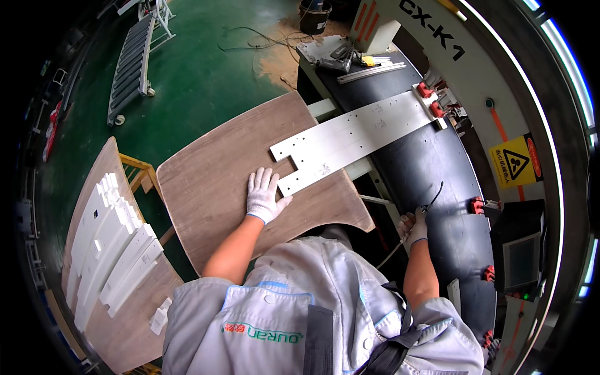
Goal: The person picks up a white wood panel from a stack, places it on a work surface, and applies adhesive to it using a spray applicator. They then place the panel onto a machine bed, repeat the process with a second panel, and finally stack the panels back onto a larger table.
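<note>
My left hand [264,197] rests flat on the brown board [215,156], maybe to steady it. My right hand [414,228] grips a thin black tool [428,207]. The white board [350,140] lies longways from the brown board over the black bed [406,162], pointing ahead and right, maybe so the red clamps [425,89] can hold it

We wear a pale grey work shirt [275,259] with sleeves ending above bare forearms. Its chest pocket [250,309] has light blue edging and a round button [269,299]. Green and red lettering [262,334] sits beside that edging; right of the pocket runs a dark strip [319,340]. White knitted gloves [264,205] cover our left hand [262,194] and right hand [414,229].
</note>
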The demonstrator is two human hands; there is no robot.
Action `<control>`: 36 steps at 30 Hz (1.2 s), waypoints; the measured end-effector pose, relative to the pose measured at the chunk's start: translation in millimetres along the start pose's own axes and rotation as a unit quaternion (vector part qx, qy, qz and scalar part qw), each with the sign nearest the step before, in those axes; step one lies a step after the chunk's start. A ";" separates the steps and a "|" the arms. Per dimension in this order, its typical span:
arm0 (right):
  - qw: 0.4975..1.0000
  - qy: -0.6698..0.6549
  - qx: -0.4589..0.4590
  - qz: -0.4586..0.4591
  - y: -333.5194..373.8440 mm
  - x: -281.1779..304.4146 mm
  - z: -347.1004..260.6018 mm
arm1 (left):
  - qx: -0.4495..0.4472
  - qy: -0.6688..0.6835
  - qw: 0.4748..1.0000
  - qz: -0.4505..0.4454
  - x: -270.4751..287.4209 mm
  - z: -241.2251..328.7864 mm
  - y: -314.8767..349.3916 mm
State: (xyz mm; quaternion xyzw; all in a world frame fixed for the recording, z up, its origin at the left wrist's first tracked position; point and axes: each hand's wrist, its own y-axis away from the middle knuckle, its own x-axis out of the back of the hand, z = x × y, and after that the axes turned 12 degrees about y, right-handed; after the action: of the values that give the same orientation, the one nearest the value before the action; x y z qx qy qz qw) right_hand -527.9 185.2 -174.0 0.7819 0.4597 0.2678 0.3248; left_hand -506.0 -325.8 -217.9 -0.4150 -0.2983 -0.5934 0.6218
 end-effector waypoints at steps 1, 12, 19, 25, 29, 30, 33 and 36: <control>1.000 -0.002 0.001 -0.009 -4.3 3.3 2.2 | 0.000 -0.001 1.000 -0.001 -0.1 -0.2 -0.5; 1.000 0.023 0.008 -0.009 -16.9 7.2 5.1 | -0.002 0.018 1.000 0.010 1.3 -1.0 1.6; 0.999 0.000 0.008 -0.032 -32.2 23.0 16.9 | -0.030 0.035 0.998 0.042 -4.5 -12.0 6.0; 1.000 -0.021 0.001 0.001 -17.8 4.9 5.4 | -0.047 0.031 0.997 0.057 -7.9 -22.2 11.6; 0.998 -0.046 -0.010 -0.033 -21.8 9.8 4.7 | -0.050 0.027 0.997 0.057 -7.2 -21.6 9.3; 0.998 -0.044 -0.008 -0.035 -24.4 12.3 6.4 | -0.046 0.027 0.997 0.053 -7.9 -20.3 9.2; 0.999 -0.035 0.000 -0.019 -22.7 12.5 8.9 | -0.040 0.052 0.996 0.054 -9.4 -22.9 5.5; 0.999 -0.034 0.002 -0.017 -20.6 6.4 6.4 | -0.009 0.115 0.989 0.087 -18.0 -32.8 -3.8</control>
State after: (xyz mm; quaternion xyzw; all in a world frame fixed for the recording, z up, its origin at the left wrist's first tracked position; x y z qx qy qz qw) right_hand -531.8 196.8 -192.9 0.7835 0.4621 0.2349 0.3427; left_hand -515.8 -345.3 -248.5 -0.3739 -0.1818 -0.5834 0.6977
